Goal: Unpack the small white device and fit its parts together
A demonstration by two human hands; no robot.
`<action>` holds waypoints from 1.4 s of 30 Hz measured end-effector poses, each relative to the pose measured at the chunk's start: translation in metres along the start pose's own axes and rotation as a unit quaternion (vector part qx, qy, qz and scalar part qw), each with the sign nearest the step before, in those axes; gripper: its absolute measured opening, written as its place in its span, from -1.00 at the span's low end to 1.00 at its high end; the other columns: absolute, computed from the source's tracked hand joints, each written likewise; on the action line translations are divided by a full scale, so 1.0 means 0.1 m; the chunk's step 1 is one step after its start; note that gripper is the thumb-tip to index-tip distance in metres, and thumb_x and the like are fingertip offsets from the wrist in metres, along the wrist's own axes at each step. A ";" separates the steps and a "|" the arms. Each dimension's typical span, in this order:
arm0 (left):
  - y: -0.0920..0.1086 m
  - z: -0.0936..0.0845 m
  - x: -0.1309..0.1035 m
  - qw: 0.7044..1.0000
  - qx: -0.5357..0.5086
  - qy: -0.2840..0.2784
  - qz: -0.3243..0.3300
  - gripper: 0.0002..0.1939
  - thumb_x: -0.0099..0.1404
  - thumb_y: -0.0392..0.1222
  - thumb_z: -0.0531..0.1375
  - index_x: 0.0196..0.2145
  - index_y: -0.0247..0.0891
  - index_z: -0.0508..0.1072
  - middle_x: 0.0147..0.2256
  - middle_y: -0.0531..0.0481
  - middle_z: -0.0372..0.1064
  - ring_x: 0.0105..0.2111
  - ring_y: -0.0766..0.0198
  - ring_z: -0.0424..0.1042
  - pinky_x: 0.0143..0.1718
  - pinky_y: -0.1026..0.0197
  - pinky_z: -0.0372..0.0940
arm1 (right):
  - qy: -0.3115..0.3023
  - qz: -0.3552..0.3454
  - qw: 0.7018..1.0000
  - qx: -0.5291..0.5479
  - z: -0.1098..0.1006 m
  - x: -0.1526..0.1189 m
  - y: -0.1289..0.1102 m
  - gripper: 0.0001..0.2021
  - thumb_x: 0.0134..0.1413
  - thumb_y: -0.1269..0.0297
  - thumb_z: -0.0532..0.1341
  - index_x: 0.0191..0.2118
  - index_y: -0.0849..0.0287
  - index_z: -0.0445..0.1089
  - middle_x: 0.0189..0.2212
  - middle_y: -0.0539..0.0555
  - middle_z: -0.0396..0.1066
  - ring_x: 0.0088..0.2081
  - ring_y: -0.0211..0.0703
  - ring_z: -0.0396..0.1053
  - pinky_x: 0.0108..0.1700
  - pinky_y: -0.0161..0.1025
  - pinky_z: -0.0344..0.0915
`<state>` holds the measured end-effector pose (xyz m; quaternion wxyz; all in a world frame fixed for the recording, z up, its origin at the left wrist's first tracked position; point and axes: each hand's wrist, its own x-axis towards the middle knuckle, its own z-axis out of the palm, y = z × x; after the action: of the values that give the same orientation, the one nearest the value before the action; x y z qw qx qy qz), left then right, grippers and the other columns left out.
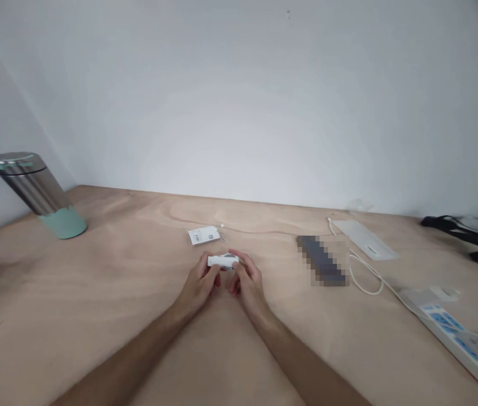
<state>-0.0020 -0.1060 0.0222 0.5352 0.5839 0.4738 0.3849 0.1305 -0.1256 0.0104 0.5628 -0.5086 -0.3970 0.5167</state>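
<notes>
A small white object (223, 261) with a rounded grey part at its right is held up between both hands, above the wooden table (145, 293). My left hand (201, 280) grips its left end between thumb and fingers. On the other end, my right hand (246, 277) is closed with the thumb in front and a finger behind. Just beyond the hands lies a flat white tag or packet (204, 235) with printing and a thin string at its right side.
A steel and mint-green tumbler (46, 194) stands at the left. To the right lie a pixelated dark object (322, 260), a clear plastic sleeve (366, 239), a white cable (368, 291), a blue-and-white box (454, 338) and black straps (467, 234). A pale wall (239, 101) borders the table.
</notes>
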 end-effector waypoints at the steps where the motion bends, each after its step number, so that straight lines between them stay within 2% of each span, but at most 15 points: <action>1: 0.01 0.00 0.00 1.000 0.001 0.000 0.000 -0.77 0.27 -0.01 0.01 -0.30 -0.22 0.26 -0.58 0.18 0.22 -0.66 0.44 0.16 -0.63 0.38 0.05 | -0.001 -0.001 1.000 0.001 0.00 0.00 0.00 -0.49 0.03 0.11 0.17 0.09 0.20 0.30 -0.63 -0.06 0.27 -0.72 -0.39 0.12 -0.69 -0.42 0.04; 5: 0.02 0.00 -0.01 1.000 0.008 -0.003 0.002 -0.78 0.27 -0.02 0.01 -0.28 -0.22 0.26 -0.58 0.18 0.22 -0.67 0.44 0.16 -0.63 0.38 0.05 | 0.006 -0.002 1.000 -0.001 0.00 -0.01 0.01 -0.48 -0.01 0.21 0.14 0.12 0.20 0.28 -0.67 -0.10 0.20 -0.72 -0.37 0.11 -0.69 -0.41 0.04; 11: -0.01 0.01 0.01 1.000 0.008 -0.002 -0.002 -0.76 0.28 0.01 -0.01 -0.23 -0.20 0.23 -0.59 0.19 0.23 -0.68 0.43 0.15 -0.66 0.37 0.03 | 0.034 0.003 0.999 0.014 0.01 -0.03 0.00 -0.34 -0.02 0.10 0.19 0.22 0.17 0.15 -0.67 -0.12 0.19 -0.72 -0.36 0.10 -0.69 -0.39 0.04; 18: -0.01 0.00 0.01 1.000 0.024 0.001 -0.002 -0.75 0.29 0.03 -0.01 -0.26 -0.21 0.22 -0.57 0.17 0.24 -0.65 0.43 0.17 -0.63 0.38 0.05 | 0.014 0.000 1.000 0.009 0.00 0.00 0.01 -0.42 -0.06 0.00 0.21 0.04 0.28 0.33 -0.61 -0.03 0.29 -0.72 -0.36 0.11 -0.70 -0.38 0.02; 23: -0.01 0.01 0.00 1.000 0.028 0.000 0.004 -0.75 0.29 0.03 -0.02 -0.24 -0.20 0.21 -0.58 0.18 0.23 -0.66 0.42 0.17 -0.63 0.37 0.04 | -0.010 0.001 1.000 -0.003 -0.02 0.03 0.03 -0.45 -0.02 -0.02 0.18 0.04 0.22 0.30 -0.62 -0.06 0.27 -0.73 -0.36 0.11 -0.71 -0.40 0.01; 28: -0.01 0.01 0.00 0.999 0.035 0.002 0.003 -0.76 0.29 0.02 -0.01 -0.24 -0.19 0.20 -0.58 0.18 0.24 -0.66 0.42 0.18 -0.62 0.38 0.05 | -0.019 -0.003 1.000 -0.017 -0.02 0.03 0.08 -0.50 0.03 0.00 0.15 0.04 0.18 0.25 -0.43 0.01 0.39 -0.71 -0.40 0.14 -0.70 -0.41 0.03; 35: -0.01 0.01 0.00 0.999 0.041 0.001 0.009 -0.77 0.29 0.01 0.01 -0.24 -0.19 0.23 -0.58 0.18 0.25 -0.63 0.40 0.20 -0.58 0.37 0.08 | 0.000 -0.012 1.000 -0.027 0.00 0.02 0.11 -0.58 0.08 0.06 0.11 0.03 0.15 0.25 -0.39 0.01 0.41 -0.71 -0.43 0.12 -0.70 -0.42 0.03; 42: -0.01 0.00 -0.01 0.999 0.040 0.001 0.027 -0.75 0.28 0.01 0.03 -0.19 -0.19 0.28 -0.55 0.17 0.27 -0.60 0.40 0.21 -0.51 0.35 0.12 | 0.005 -0.011 1.000 -0.024 0.01 0.01 0.10 -0.54 0.06 0.05 0.11 0.05 0.16 0.22 -0.35 0.02 0.41 -0.71 -0.42 0.13 -0.71 -0.41 0.03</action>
<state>-0.0026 -0.1066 0.0218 0.5002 0.6170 0.4738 0.3803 0.1279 -0.1249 0.0011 0.5580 -0.5201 -0.4121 0.4983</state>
